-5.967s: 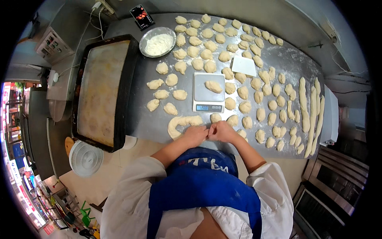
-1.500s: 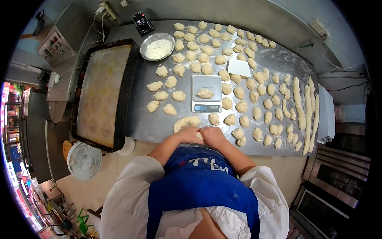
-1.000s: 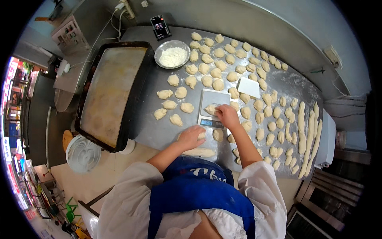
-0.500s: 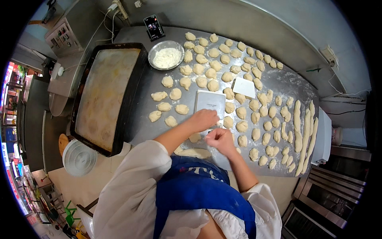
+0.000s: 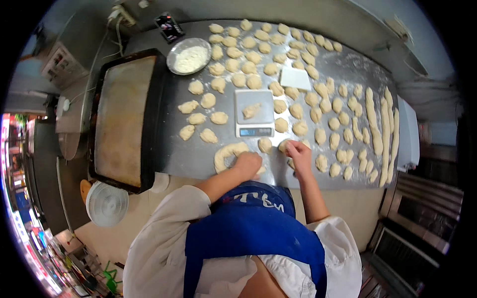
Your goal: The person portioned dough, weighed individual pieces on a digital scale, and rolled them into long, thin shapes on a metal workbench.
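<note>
My left hand [image 5: 248, 165], fingers curled, is closed on a curved dough rope [image 5: 224, 155] by the table's front edge; its fingertips are partly hidden. With my right hand [image 5: 299, 155] I pinch a dough piece [image 5: 284, 145] just right of a single dough ball [image 5: 265, 145]. Beyond both hands stands a white digital scale [image 5: 240, 130] with a grey pan and lit display. A small irregular dough lump [image 5: 251, 110] lies on its pan.
Rows of dough pieces [image 5: 299, 128] cover the floured metal table. Long dough ropes [image 5: 373, 121] lie at the right. A white scraper [image 5: 295, 79], a flour bowl [image 5: 190, 56], a phone [image 5: 169, 27] and a large dark-rimmed tray [image 5: 158, 94] surround the work area.
My left hand has moved from over the scale to the dough rope, and the lump on the pan now shows. My right hand has shifted right onto a dough piece. The view has tilted.
</note>
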Demonstrator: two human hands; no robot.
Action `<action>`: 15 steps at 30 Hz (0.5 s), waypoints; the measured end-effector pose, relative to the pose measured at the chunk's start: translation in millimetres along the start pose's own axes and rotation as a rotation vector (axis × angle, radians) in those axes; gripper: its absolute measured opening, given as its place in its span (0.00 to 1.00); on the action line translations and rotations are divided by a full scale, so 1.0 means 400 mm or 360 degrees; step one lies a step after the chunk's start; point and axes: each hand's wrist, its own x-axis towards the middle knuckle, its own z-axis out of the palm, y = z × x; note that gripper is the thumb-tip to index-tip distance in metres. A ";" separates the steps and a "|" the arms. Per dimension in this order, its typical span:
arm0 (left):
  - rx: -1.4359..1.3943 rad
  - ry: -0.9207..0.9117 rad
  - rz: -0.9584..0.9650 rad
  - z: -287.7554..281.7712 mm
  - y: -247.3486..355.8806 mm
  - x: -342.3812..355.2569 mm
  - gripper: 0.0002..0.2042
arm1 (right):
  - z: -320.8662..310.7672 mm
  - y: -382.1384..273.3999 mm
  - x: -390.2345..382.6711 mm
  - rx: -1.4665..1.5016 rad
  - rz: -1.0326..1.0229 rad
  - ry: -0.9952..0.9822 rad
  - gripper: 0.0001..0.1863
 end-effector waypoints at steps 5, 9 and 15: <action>-0.0580 0.0287 -0.0134 0.029 -0.008 -0.030 0.17 | 0.037 0.131 -0.021 0.0085 0.0087 -0.0007 0.14; -0.0830 0.0453 -0.0191 0.069 -0.019 -0.061 0.17 | 0.099 0.132 -0.071 -0.0390 -0.0037 -0.0234 0.15; -0.0761 0.0363 -0.0138 0.062 -0.026 -0.077 0.20 | 0.130 0.080 0.020 -0.1038 -0.1139 0.0250 0.08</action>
